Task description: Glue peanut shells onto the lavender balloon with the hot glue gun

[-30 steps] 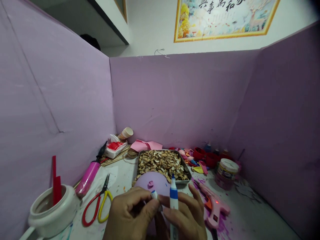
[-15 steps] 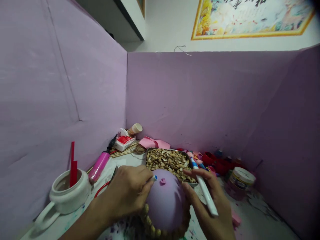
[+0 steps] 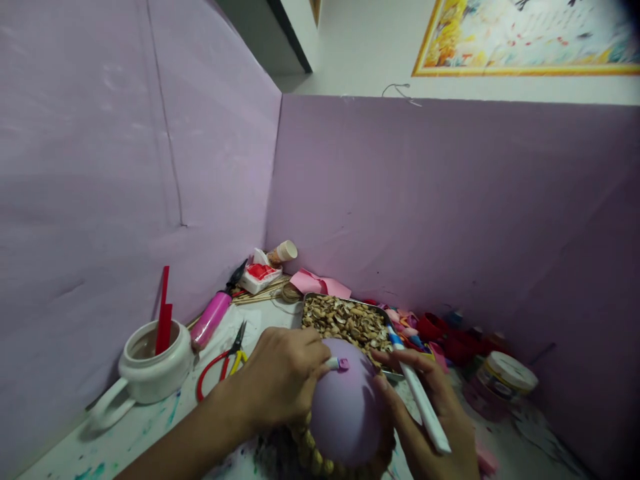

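Observation:
A lilac balloon (image 3: 345,413), knot upward, sits in front of me with a ring of nut shells (image 3: 314,453) around its lower part. My left hand (image 3: 290,373) is closed on a small white tube-like piece (image 3: 331,364); most of it is hidden in the fingers. Its end meets the balloon's pink knot (image 3: 343,364). On the balloon's right side rest the fingertips of my right hand (image 3: 440,407). That hand also grips a white marker-like pen (image 3: 423,400) with a blue band, lying slanted between thumb and fingers.
Behind the balloon stands a metal tray of nut shells (image 3: 345,320). Red-and-yellow-handled pliers (image 3: 225,360), a white mug (image 3: 155,373) with red strips and a pink pump bottle (image 3: 213,319) are at left. A white-lidded jar (image 3: 507,377) stands right. Lilac panels (image 3: 400,193) enclose the table.
My left hand has brought the small piece rightward, from beside the knot to against it. The view has swung left, so the pliers show more. My right hand keeps its hold.

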### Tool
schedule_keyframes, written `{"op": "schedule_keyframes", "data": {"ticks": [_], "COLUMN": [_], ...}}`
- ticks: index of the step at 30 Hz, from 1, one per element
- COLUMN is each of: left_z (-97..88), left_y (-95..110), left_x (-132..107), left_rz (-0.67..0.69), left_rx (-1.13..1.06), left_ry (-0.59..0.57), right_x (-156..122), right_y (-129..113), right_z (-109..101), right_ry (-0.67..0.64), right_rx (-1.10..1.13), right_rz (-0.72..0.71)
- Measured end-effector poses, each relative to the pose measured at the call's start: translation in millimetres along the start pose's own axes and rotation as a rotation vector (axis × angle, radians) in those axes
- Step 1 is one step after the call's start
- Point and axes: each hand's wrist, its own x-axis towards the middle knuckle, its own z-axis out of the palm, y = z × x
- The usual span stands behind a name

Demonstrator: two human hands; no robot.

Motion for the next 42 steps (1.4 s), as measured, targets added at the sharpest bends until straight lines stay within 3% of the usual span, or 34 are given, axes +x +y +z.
{"op": "schedule_keyframes", "data": {"ticks": [8,17,25,30,34,38,42], "left_z": [11.5,23.2,26.1,11.4,10.7,16.9,16.2], "left_y": [3.0,15.0,14.4,23.5,36.8,40.8,34.6], "left_x": [-1.5,2.8,5.1,9.5,17.3,24.9,25.9], "left_rz": [-0.043,-0.085,-0.106,0.1,0.349,0.423,0.492], "left_rx": [-0.082,-0.173,-0.272,-0.275,-0.206,-0.196,-0.091], "left_ry": [0.101,0.097,0.168,0.274,0.204,0.145,0.195], "right_x": [-1.7,-0.8,0.7,1.8,1.6,0.8,0.9], "right_y": [-4.1,-7.1,-2.9,-5.0,-7.6,-8.1,-1.9], "right_z": [0.2,18.4,19.8,19.6,14.6,13.3,15.3], "right_ry": [-0.016,-0.069,-0.015,0.021,-0.05,-0.082,-0.076], "right_rx": [-0.006,0.097,0.037,0.111,0.205,0.204,0.199], "right_rz": [-0.044,-0.283,-0.205,-0.231,-0.242,-0.068,-0.039]}}
